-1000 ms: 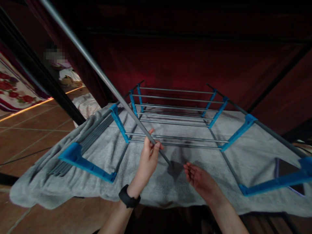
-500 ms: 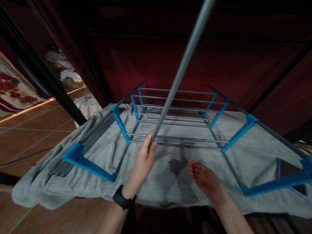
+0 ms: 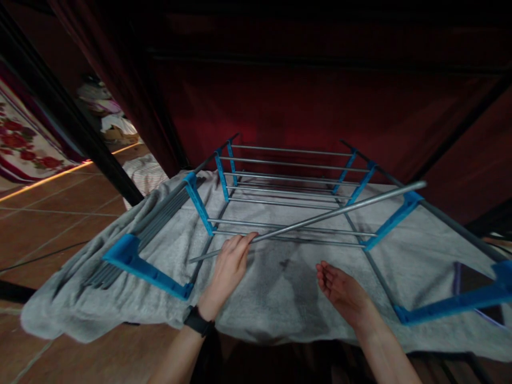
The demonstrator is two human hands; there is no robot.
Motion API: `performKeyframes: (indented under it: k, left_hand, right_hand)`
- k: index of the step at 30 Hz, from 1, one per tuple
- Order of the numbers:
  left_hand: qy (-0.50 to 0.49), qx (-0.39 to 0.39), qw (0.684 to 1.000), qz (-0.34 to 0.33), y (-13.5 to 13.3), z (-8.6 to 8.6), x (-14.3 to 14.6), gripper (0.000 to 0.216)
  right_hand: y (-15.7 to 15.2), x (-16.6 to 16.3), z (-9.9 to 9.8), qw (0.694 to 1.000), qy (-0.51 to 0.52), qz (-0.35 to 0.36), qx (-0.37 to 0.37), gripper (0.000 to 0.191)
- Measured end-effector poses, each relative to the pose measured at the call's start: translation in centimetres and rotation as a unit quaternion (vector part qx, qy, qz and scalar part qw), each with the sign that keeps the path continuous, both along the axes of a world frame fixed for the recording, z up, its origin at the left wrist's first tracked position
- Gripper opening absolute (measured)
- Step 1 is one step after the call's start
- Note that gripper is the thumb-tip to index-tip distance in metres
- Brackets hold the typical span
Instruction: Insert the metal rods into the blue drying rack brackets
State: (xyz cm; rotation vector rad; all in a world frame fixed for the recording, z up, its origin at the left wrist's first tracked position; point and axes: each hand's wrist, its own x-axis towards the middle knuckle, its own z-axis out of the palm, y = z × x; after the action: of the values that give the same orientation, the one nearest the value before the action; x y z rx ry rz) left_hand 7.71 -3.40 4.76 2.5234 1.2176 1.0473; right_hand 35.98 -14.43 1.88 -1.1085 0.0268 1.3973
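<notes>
My left hand [image 3: 229, 265], with a black watch on its wrist, is closed around a long grey metal rod [image 3: 320, 217]. The rod lies nearly flat, running from my hand up to the right across a rack [image 3: 296, 186] of grey bars and blue plastic connectors. My right hand [image 3: 343, 295] hovers open, palm up, just above the grey towel [image 3: 276, 288] that lies under the rack parts. It holds nothing.
Loose blue connectors with grey bars lie at the left [image 3: 140, 264] and right [image 3: 452, 304] on the towel. Dark red fabric walls [image 3: 320, 96] with black poles close off the back. Brown tiled floor [image 3: 52, 213] and a floral cloth [image 3: 20, 144] are at the left.
The rod swung from leaning up and to the left, through upright, down to nearly flat toward the right over the rack. My left hand kept hold of it. My right hand barely moved.
</notes>
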Motion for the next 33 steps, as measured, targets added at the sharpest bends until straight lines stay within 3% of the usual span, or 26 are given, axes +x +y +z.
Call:
performKeyframes:
  k: [11,25,33]
  left_hand:
    - [0.163,-0.015,0.986,-0.012,-0.3,-1.2,-1.6,0.056]
    - [0.198,0.014,0.979,-0.049,0.2,-2.2,-1.8,0.058]
    - [0.201,-0.022,0.978,-0.043,0.6,-2.6,-1.4,0.049]
  right_hand:
    - [0.3,1.0,0.3,1.000,-0.013,-0.024,-0.011,0.020]
    - [0.7,3.2,-0.6,0.994,-0.004,-0.113,0.010,0.023]
    - [0.5,4.2,-1.7,0.987,-0.025,-0.154,0.044,0.010]
